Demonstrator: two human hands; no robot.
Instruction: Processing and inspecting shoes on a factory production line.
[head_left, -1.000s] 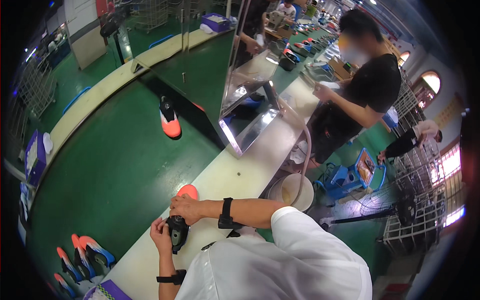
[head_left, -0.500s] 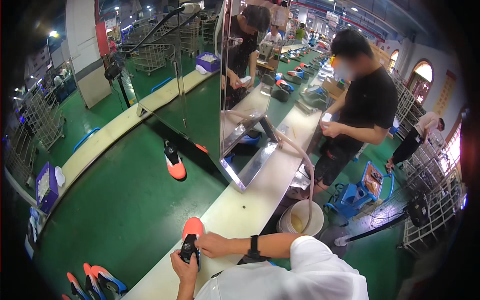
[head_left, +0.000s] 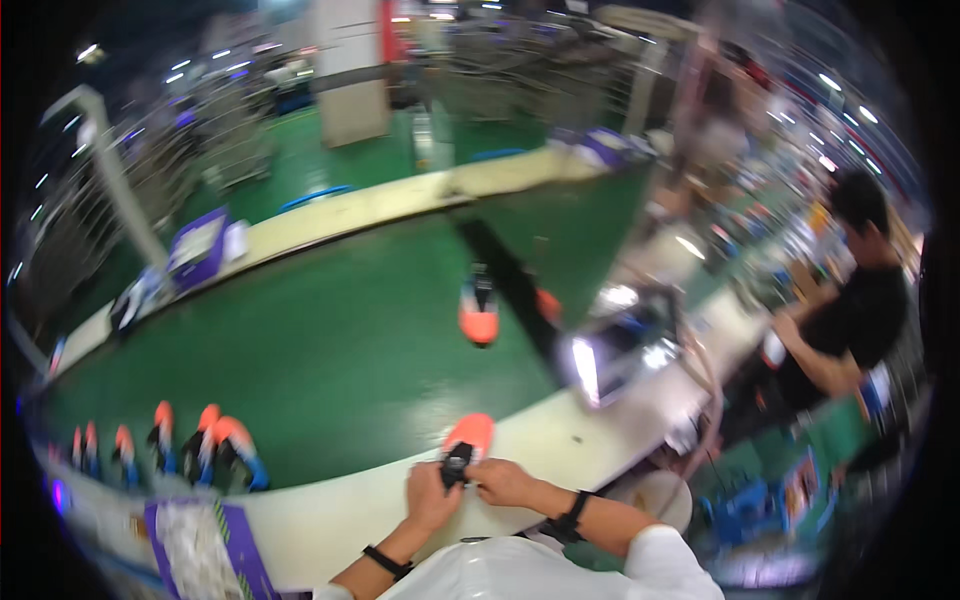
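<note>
The picture is blurred by motion. My left hand point(head_left: 432, 496) and my right hand point(head_left: 503, 481) meet over the cream edge point(head_left: 560, 440) of a green conveyor belt point(head_left: 330, 350). Together they grip a small black part point(head_left: 456, 464), which sits at the heel of an orange shoe piece point(head_left: 470, 433) lying on that edge. Each wrist carries a black band. Whether the black part is joined to the orange piece cannot be told.
An orange and black shoe point(head_left: 479, 310) rides the belt further out. Several orange and blue shoes point(head_left: 200, 445) stand at the belt's left. A purple box point(head_left: 205, 545) lies near my left arm. A person in black point(head_left: 850, 310) works at the right beside a lit metal machine point(head_left: 610, 350).
The view has swung to the left and blurred. My hands and the black part stay together at the belt's edge next to the orange piece.
</note>
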